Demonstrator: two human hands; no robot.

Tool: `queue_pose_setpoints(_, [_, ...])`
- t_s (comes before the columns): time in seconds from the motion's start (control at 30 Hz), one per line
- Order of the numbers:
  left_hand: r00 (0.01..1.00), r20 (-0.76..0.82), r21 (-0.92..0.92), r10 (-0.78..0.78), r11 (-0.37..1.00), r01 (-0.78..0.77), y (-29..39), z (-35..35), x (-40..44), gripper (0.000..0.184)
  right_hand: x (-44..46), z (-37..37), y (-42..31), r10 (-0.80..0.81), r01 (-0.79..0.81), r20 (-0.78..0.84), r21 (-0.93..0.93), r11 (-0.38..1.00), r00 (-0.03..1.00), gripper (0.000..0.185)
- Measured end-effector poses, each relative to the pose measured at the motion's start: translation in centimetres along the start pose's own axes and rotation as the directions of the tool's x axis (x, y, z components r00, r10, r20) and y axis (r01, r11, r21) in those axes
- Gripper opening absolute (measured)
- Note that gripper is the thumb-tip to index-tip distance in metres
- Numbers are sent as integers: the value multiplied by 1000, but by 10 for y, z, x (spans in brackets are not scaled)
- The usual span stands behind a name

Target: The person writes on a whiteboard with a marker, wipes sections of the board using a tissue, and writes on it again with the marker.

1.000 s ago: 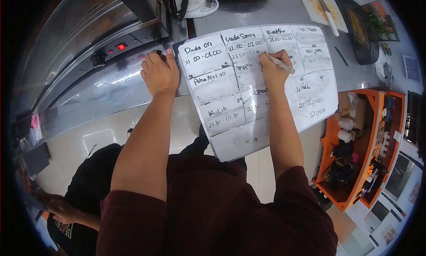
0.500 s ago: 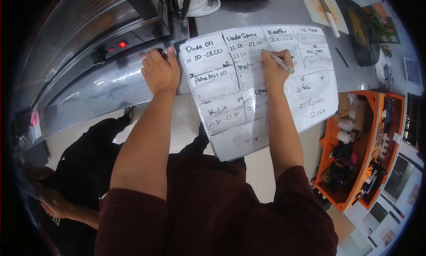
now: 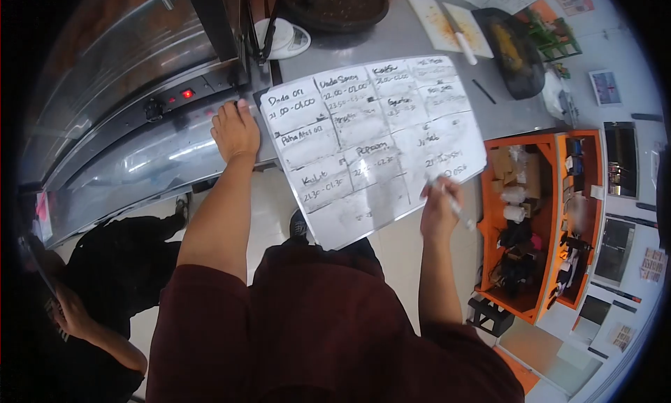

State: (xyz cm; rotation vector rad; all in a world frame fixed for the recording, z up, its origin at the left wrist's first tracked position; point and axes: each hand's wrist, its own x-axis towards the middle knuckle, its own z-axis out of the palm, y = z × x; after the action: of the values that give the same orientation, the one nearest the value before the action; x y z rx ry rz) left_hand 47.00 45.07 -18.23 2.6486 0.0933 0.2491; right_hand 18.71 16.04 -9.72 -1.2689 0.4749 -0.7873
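A whiteboard [image 3: 377, 186], ruled into boxes with handwritten words and times, lies tilted across the counter's front edge and overhangs it. Beside its upper left corner, my left hand [image 3: 235, 132] rests at the steel edge with fingers curled; what they hold, if anything, is hidden. My right hand [image 3: 442, 211] is closed around a whiteboard marker [image 3: 454, 202], just off the board's lower right edge. Hand and marker are smeared by motion.
Left is a steel appliance with a lit red switch [image 3: 187, 93]. Behind the board are a kitchen scale [image 3: 290, 43], a dark round pan [image 3: 335, 8], and a knife [image 3: 461, 43] on a cutting board [image 3: 421, 18]. An orange shelf [image 3: 493, 214] stands right; another person [image 3: 105, 277] is at left.
My right hand has drawn back from the board's upper middle to its lower right edge, marker still held. The camera view has shifted. My left hand stays by the board's corner.
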Motion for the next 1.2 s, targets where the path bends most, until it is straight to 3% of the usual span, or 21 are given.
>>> queue_pose_setpoints(0.07, [999, -27, -115, -22, 993, 19, -4, 0, -2, 43, -39, -24, -13, 69, -75, 114, 48, 996, 991, 15])
queue_pose_setpoints(0.13, [997, -7, -233, -73, 970, 69, -10, -5, -6, 42, -76, -38, -22, 106, -107, 57, 15, 994, 993, 18])
queue_pose_setpoints(0.17, [998, -6, -453, -61, 890, 52, -25, 3, -8, 42, -88, -42, -25, 129, -129, 32, 2, 992, 991, 20])
queue_pose_setpoints(0.23, [1000, -15, -808, -26, 589, 3, -54, 23, -10, 41, -103, -45, -27, 139, -140, 34, 17, 990, 990, 22])
queue_pose_setpoints(0.33, [993, 87, -843, -74, 526, 113, -15, -50, -77, 26, -125, -47, -37, 203, -204, 29, 14, 979, 979, 24])
queue_pose_setpoints(0.4, [961, 144, -877, 238, 480, 13, 2, -73, -143, 10, -124, -42, -44, 224, -227, 116, 11, 974, 968, 22])
queue_pose_setpoints(0.43, [916, 243, -926, 319, 357, 121, 21, -95, -177, 9, -123, -43, -48, 225, -228, 179, -5, 974, 958, 20])
queue_pose_setpoints(0.47, [852, 213, -933, 478, 358, 33, 29, -101, -208, 8, -122, -42, -55, 219, -233, 254, 26, 972, 942, 20])
queue_pose_setpoints(0.53, [720, 298, -911, 626, 412, 19, 70, -139, -251, 20, -119, -40, -70, 204, -257, 398, 85, 963, 895, 19])
queue_pose_setpoints(0.63, [675, 322, -931, 664, 352, 98, 102, -155, -296, 28, -119, -52, -94, 161, -289, 512, 181, 940, 844, 19])
queue_pose_setpoints(0.77, [553, 332, -923, 764, 384, 24, 133, -171, -331, 28, -128, -91, -114, 101, -317, 564, 300, 900, 820, 17])
queue_pose_setpoints(0.87, [489, 338, -905, 804, 420, -66, 158, -173, -359, 28, -140, -131, -125, 117, -286, 524, 254, 924, 844, 18])
queue_pose_setpoints(0.97, [425, 379, -877, 822, 466, -118, 184, -173, -386, 28, -151, -167, -131, 82, -158, 466, 128, 979, 881, 20])
queue_pose_setpoints(1.07, [353, 346, -864, 869, 442, -241, 205, -167, -411, 27, -156, -206, -133, -73, 125, 479, -77, 989, 875, 19])
queue_pose_setpoints(1.17, [304, 393, -860, 868, 463, -212, 223, -161, -431, 24, -159, -233, -142, -157, 223, 426, -110, 968, 891, 20])
queue_pose_setpoints(1.2, [326, 474, -866, 818, 501, 3, 227, -154, -440, 23, -159, -241, -146, -187, 269, 433, -135, 954, 882, 21])
